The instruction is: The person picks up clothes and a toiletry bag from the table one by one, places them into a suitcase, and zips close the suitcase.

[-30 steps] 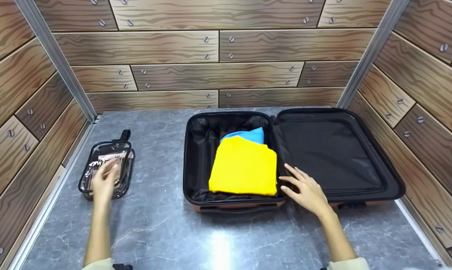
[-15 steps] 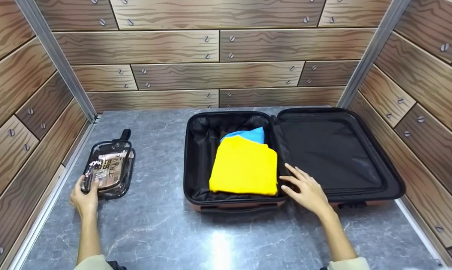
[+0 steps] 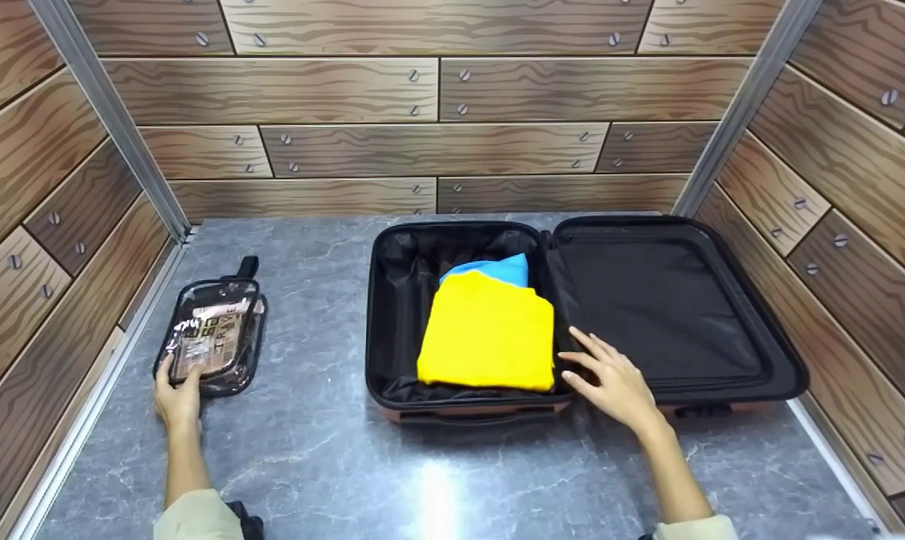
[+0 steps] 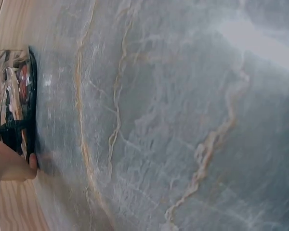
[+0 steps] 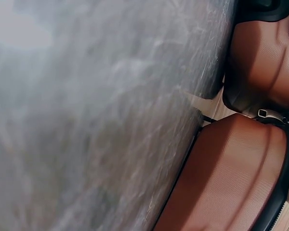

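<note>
In the head view my left hand [image 3: 178, 397] grips the near-left corner of a clear pouch [image 3: 242, 360] with black trim, thumb on top. The pouch lies on the grey marbled table at the left; a printed palette-like item shows through it. The left wrist view shows a fingertip at the side of the pouch [image 4: 13, 103]. My right hand [image 3: 614, 386], fingers spread, rests by the hinge side of an open suitcase [image 3: 392, 330]. Inside lie a folded yellow cloth [image 3: 490, 334] and a blue cloth [image 3: 509, 270] partly beneath it.
The suitcase's black-lined lid [image 3: 662, 315] lies open to the right. Its reddish-brown shell [image 5: 231, 168] shows in the right wrist view. Wood-patterned panels [image 3: 347, 90] wall the table at the back and both sides. The pouch's black strap [image 3: 248, 266] points away.
My left hand went from above the pouch down to its near-left corner, and its fingers have closed in there. The right hand, suitcase and cloths have stayed put.
</note>
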Available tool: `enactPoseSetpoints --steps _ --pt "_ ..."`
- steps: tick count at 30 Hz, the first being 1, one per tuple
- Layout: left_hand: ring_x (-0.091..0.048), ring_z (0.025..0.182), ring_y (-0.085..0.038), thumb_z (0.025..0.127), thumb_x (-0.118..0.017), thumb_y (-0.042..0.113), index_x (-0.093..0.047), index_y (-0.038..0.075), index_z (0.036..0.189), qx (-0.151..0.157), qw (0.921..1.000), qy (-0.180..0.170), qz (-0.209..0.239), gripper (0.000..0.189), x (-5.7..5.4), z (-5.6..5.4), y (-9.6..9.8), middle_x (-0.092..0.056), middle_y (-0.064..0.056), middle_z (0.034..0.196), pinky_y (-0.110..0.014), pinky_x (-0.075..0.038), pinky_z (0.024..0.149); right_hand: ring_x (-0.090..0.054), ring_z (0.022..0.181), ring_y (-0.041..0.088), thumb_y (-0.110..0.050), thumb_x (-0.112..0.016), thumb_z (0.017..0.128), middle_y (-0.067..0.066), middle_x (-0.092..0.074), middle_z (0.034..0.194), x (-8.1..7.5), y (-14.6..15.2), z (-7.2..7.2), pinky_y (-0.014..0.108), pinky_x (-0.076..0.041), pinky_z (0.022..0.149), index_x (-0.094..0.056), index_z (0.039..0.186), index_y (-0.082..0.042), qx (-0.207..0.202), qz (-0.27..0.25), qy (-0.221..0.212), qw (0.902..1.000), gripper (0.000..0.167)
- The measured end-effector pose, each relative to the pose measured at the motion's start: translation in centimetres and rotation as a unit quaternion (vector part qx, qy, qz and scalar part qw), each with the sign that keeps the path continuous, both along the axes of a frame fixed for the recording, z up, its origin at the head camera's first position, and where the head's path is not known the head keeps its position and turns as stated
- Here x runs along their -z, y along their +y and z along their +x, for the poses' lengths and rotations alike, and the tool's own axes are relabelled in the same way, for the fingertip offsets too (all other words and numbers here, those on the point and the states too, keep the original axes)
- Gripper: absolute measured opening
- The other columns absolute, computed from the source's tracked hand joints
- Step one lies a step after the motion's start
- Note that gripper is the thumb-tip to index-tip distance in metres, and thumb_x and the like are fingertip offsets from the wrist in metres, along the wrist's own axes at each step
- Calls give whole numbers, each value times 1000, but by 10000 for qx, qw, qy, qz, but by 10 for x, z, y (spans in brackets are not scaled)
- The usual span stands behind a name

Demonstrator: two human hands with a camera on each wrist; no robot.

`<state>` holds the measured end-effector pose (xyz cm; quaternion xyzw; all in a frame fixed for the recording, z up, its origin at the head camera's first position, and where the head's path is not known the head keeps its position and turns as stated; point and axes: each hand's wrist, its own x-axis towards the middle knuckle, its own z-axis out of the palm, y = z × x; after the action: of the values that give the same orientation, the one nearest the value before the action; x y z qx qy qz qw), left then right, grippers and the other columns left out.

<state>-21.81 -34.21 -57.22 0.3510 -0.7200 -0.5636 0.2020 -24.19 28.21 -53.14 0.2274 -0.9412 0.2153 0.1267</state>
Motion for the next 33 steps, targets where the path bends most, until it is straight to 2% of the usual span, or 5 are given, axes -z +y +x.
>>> enactPoseSetpoints --steps 8,15,22,26,33 --pt "-24 127 -36 83 -65 14 -23 13 145 727 9948 -462 534 75 -20 2 -11 -21 -22 146 -39 -24 102 -33 129 27 -39 -61 86 -7 -34 144 -1 0 -2 56 -30 95 -65 117 -25 -23 -40 67 10000 34" --pt "-44 87 -14 82 -64 7 -19 8 146 1192 9868 -614 911 78 -25 0 -13 -25 -26 141 -21 -42 72 -32 129 27 -42 -60 87 -7 -33 144 -1 1 -2 59 -30 93 -65 117 -25 -3 -43 -12 10000 35" --pt "-30 120 -37 82 -63 5 -24 4 143 1141 9903 -452 650 73 -21 -4 -2 -21 -30 142 -41 -27 102 -32 129 27 -42 -59 87 -7 -34 144 -1 3 -2 59 -32 92 -65 117 -25 22 -34 28 10000 35" --pt "-28 122 -38 82 -62 5 -27 2 141 1115 9920 -367 463 68 -15 -1 3 -24 -30 141 -44 -23 104 -32 129 27 -41 -60 87 -7 -34 144 -1 2 -1 59 -32 92 -65 117 -25 10 -36 14 10000 34" --pt "-21 127 -37 86 -61 11 -20 5 145 1595 9823 -185 966 72 -8 6 6 -15 -27 145 -50 -16 104 -34 128 28 -37 -62 86 -6 -35 143 2 -1 1 59 -33 89 -65 116 -24 5 -26 58 10000 33"
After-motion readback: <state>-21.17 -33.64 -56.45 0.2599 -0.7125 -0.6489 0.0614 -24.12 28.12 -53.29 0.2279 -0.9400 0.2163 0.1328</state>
